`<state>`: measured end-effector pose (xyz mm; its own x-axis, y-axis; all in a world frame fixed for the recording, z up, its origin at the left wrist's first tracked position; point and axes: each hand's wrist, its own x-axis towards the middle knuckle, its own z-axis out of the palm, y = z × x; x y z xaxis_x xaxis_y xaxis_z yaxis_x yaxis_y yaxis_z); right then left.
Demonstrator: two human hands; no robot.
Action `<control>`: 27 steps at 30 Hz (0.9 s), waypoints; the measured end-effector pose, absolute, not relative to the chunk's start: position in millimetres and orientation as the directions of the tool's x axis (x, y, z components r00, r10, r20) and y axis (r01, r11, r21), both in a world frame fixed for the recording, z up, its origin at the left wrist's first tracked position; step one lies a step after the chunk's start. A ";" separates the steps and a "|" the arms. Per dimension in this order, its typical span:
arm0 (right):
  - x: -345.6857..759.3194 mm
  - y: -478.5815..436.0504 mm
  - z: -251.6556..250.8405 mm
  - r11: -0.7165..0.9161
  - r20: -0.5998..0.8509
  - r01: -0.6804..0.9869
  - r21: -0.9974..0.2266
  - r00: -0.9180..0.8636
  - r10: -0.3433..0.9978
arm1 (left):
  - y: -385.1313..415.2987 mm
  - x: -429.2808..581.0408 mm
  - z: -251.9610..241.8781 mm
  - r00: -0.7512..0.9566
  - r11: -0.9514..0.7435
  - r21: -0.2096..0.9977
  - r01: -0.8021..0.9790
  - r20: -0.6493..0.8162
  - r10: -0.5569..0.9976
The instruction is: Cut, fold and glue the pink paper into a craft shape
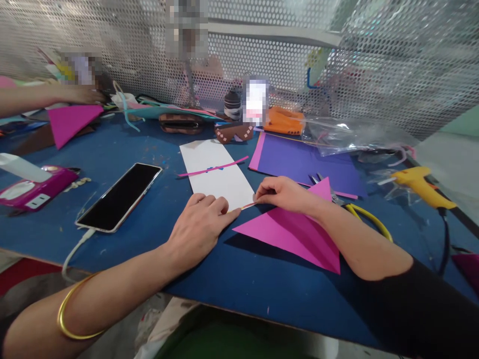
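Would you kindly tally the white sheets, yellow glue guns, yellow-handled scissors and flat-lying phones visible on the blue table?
White sheets: 1
Yellow glue guns: 1
Yellow-handled scissors: 1
Flat-lying phones: 1
Total: 4

The one view comes from the person's head, above and behind the left hand point(204, 224) and the right hand point(280, 193), facing forward and down. It sits close enough that both hands land around mid-frame, with the forearms point(140, 276) running in from the lower corners. It takes in the tabletop point(232, 276) on either side of the hands, its near edge below them, and the perforated sheet point(123, 30) well beyond them.
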<state>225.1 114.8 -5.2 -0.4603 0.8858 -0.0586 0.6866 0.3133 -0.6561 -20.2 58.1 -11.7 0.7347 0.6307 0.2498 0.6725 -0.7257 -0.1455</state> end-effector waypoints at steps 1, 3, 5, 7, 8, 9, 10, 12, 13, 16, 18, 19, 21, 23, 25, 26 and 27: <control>227.4 115.5 -5.3 0.321 -0.054 0.678 -0.662 -0.469 0.881 | 58.2 -20.4 -12.0 0.735 -0.727 -0.143 0.672 0.253 0.629; 228.9 116.4 -6.0 0.327 -0.042 0.682 -0.654 -0.465 0.884 | 58.2 -21.0 -12.8 0.732 -0.726 -0.135 0.674 0.256 0.631; 227.1 116.8 -7.2 0.327 -0.032 0.706 -0.628 -0.443 0.896 | 58.3 -21.3 -13.3 0.729 -0.726 -0.128 0.676 0.256 0.634; 223.3 117.0 -8.2 0.323 -0.030 0.739 -0.591 -0.421 0.907 | 58.3 -21.3 -13.6 0.728 -0.725 -0.126 0.677 0.256 0.636; 221.2 116.8 -8.4 0.321 -0.033 0.756 -0.571 -0.411 0.911 | 58.4 -21.2 -13.6 0.728 -0.724 -0.128 0.678 0.256 0.636; 219.3 116.5 -8.4 0.319 -0.037 0.772 -0.550 -0.404 0.914 | 58.4 -21.0 -13.7 0.728 -0.724 -0.131 0.677 0.256 0.636; 217.6 116.1 -8.1 0.318 -0.041 0.786 -0.530 -0.398 0.916 | 58.4 -20.8 -13.7 0.728 -0.723 -0.133 0.678 0.256 0.636; 215.3 114.7 -7.3 0.319 -0.046 0.807 -0.496 -0.392 0.919 | 58.4 -20.4 -13.6 0.728 -0.723 -0.134 0.678 0.259 0.635; 214.7 113.9 -6.9 0.323 -0.046 0.815 -0.481 -0.392 0.919 | 58.4 -20.2 -13.5 0.726 -0.721 -0.134 0.680 0.259 0.637; 214.3 112.3 -6.8 0.339 -0.037 0.827 -0.448 -0.396 0.917 | 58.1 -19.5 -12.6 0.723 -0.714 -0.140 0.686 0.234 0.650; 214.5 112.1 -7.3 0.345 -0.032 0.830 -0.438 -0.398 0.917 | 58.0 -19.0 -11.8 0.725 -0.712 -0.146 0.687 0.204 0.658; 214.6 112.1 -7.6 0.345 -0.031 0.831 -0.436 -0.397 0.917 | 57.9 -18.8 -11.4 0.728 -0.714 -0.148 0.685 0.191 0.659; 214.6 112.1 -8.2 0.339 -0.030 0.832 -0.439 -0.390 0.920 | 57.7 -18.3 -10.8 0.730 -0.715 -0.151 0.682 0.174 0.660; 214.6 112.0 -9.1 0.334 -0.026 0.829 -0.449 -0.386 0.922 | 57.0 -17.9 -10.6 0.732 -0.714 -0.160 0.681 0.165 0.661; 214.6 111.9 -10.4 0.333 -0.015 0.822 -0.461 -0.383 0.924 | 56.2 -17.7 -10.9 0.731 -0.712 -0.166 0.683 0.161 0.664; 214.8 112.0 -11.1 0.333 -0.008 0.819 -0.468 -0.380 0.925 | 55.8 -17.8 -11.4 0.728 -0.710 -0.160 0.686 0.163 0.666; 215.2 112.1 -11.8 0.331 -0.001 0.814 -0.477 -0.377 0.926 | 55.5 -18.0 -12.0 0.721 -0.707 -0.144 0.693 0.170 0.672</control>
